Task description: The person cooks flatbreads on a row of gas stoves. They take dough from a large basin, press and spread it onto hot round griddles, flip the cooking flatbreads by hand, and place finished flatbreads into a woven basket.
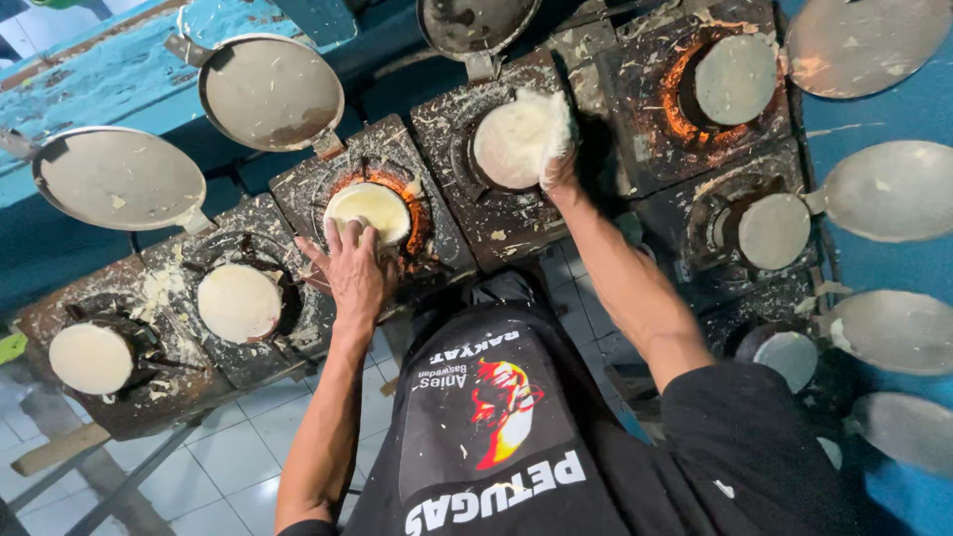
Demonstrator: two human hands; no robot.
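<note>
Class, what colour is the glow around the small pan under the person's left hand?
Orange, ringing the pan beside the left hand; head view.

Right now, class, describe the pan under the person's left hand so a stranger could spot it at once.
Follow the arc of batter-spattered burners around the person. The left hand touches the small round pan third from the left end. Its filling is pale yellow, ringed by an orange glow; neighbouring pans look white.

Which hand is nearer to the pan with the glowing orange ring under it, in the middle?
Left. The left hand touches that pan; the right hand is over the next pan.
</note>
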